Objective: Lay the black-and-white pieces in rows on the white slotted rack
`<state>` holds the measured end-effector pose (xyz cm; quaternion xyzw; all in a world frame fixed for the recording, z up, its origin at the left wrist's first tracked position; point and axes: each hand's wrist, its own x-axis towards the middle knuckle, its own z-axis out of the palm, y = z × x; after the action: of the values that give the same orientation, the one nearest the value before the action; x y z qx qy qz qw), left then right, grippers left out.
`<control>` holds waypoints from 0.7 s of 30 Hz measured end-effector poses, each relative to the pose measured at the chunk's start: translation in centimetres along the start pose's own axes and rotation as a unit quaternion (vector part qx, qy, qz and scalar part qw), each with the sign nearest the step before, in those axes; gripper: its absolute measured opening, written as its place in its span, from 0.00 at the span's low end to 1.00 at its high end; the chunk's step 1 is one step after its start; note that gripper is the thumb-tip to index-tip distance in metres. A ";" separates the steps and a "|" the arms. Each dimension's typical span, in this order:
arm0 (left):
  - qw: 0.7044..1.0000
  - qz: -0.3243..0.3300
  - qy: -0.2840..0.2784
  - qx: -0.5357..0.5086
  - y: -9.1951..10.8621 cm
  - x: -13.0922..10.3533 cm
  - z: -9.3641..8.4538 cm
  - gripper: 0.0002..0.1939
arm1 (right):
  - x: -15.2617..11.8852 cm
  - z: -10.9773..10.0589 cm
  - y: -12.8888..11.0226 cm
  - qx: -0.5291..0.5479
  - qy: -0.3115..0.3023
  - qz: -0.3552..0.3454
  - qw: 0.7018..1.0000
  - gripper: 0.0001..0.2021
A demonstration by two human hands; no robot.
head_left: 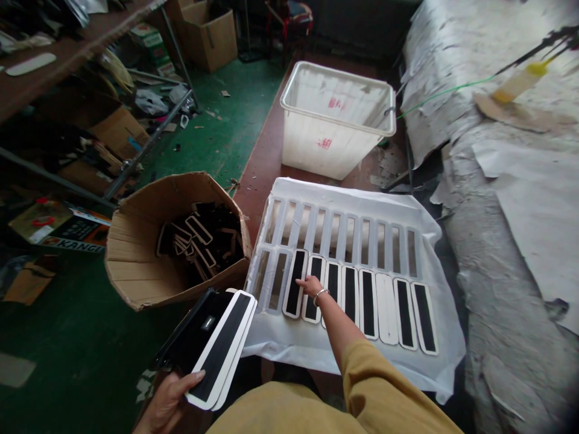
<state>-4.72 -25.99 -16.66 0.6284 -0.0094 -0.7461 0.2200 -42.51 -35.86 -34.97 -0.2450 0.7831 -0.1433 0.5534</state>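
My left hand [169, 398] grips a small stack of long white-edged black strips [224, 349] at the lower left, thumb on top. Over the white slotted frame [303, 343], my right hand [311, 286] has its index finger stretched out onto a white-edged black strip [295, 292]. Several such strips lie side by side along the near row of slots, and one all-white strip [386, 308] is among them. The far row of slots [335, 232] shows no strips. Whether my right fingers hold anything is hard to see; none of them wraps round a strip.
A cardboard box [136, 265] with loose strips and frames stands left of the slotted frame. Beyond it is a white plastic bin [325, 138]. A covered table [511, 241] runs along the right, and a cluttered shelf [108, 36] stands at the upper left.
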 end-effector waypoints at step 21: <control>1.000 -0.020 0.000 0.024 -0.2 0.9 -0.6 0.24 | -0.8 -1.2 -0.3 0.040 -0.062 0.046 0.996 0.11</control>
<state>-4.31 -25.92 -17.73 0.6335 -0.0146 -0.7499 0.1897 -43.40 -35.72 -33.79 -0.1947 0.7513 -0.1330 0.6163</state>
